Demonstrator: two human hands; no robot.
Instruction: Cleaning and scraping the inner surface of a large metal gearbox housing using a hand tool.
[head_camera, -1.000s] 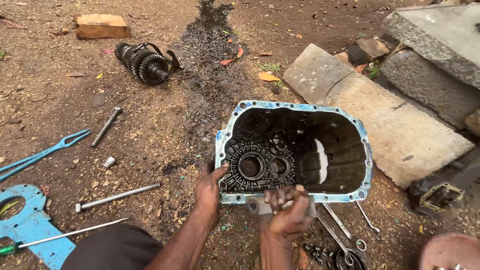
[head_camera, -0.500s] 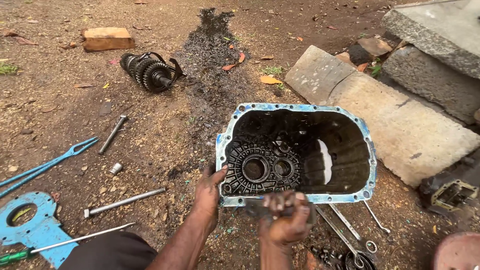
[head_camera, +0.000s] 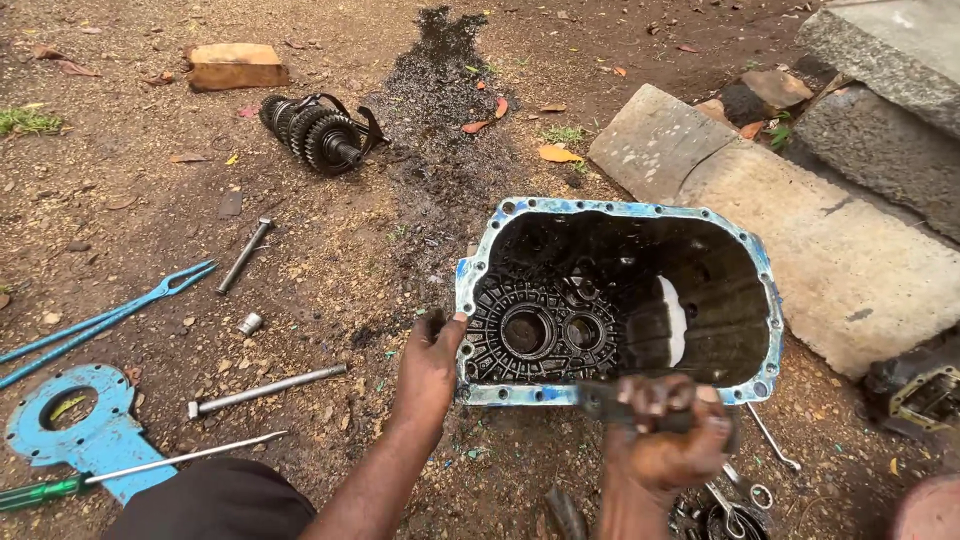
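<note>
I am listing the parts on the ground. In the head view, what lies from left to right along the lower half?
Blue plate → screwdriver → steel rod → left hand → gearbox housing → right hand.

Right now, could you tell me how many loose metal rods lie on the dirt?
2: one rod left of the gear cluster's oil stain, one rod nearer the left hand. Others may be hidden.
</note>
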